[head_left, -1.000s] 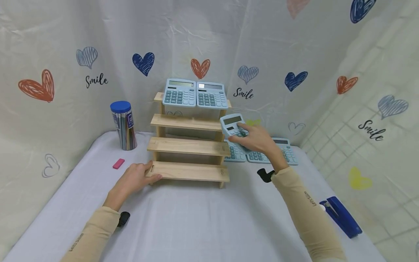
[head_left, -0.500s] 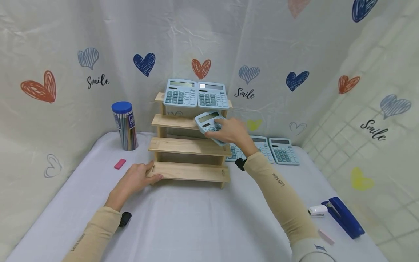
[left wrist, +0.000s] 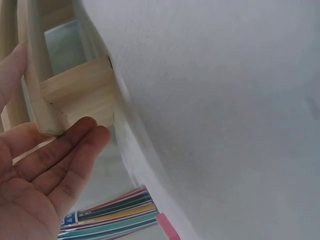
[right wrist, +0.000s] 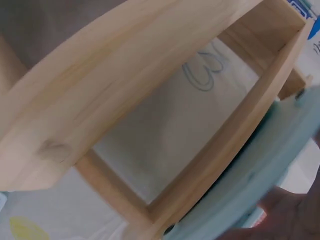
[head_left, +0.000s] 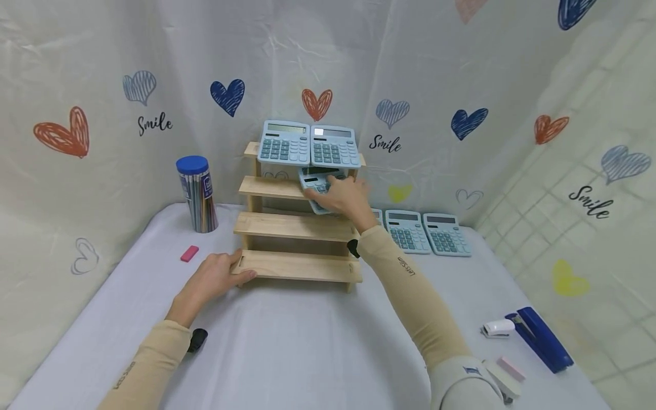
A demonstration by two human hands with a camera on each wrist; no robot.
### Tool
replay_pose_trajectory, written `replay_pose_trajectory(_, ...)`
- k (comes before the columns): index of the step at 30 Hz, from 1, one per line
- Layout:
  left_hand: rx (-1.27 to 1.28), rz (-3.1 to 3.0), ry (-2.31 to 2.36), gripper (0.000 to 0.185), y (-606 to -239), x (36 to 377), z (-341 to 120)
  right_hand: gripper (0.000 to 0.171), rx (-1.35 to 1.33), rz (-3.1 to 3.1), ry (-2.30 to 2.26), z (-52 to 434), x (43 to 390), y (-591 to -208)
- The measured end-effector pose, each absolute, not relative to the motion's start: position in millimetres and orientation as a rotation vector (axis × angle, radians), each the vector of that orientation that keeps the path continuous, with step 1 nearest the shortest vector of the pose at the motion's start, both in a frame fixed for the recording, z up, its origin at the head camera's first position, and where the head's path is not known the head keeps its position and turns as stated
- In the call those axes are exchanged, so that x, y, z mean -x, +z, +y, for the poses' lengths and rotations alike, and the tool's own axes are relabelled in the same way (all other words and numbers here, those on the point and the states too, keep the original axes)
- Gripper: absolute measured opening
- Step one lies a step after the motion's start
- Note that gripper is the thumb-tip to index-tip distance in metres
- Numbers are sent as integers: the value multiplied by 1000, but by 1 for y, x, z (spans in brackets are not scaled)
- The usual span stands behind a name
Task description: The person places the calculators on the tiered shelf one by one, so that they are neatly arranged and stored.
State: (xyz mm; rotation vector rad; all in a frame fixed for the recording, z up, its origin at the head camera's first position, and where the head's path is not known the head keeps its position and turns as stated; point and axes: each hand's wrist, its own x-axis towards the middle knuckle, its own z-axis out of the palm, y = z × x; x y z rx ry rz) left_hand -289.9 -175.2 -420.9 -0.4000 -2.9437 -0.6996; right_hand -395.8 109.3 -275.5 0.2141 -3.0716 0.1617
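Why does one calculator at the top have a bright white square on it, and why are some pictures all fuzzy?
Head view: the white square is light glaring off the screen of the right top calculator. Left wrist view: sharp on the left hand, but the shelf edge is a bit soft. Right wrist view: the held calculator is so close that it blurs; the wooden shelf is clearer.

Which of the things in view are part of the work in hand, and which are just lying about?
In the work: right hand holding a calculator at the wooden rack; left hand on its bottom shelf; two calculators on top; calculators on the table.

Lying about: pencil tube, pink eraser, blue stapler, small white stapler.
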Motion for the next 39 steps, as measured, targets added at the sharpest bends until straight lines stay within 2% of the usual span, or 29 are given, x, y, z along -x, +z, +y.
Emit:
replay_pose_trajectory(10, 394, -2955, -693, 81, -420, 289, -176, 91, -549, -3053, 239, 81, 395, -282)
replay_pose_trajectory(27, 384, -2962, -706, 80, -420, 291, -170, 88, -521, -2917, 121, 32, 400, -295)
replay_pose_trajectory(39, 371, -2964, -679, 80, -422, 290, -175, 94, -505, -2866, 238, 47, 390, -309)
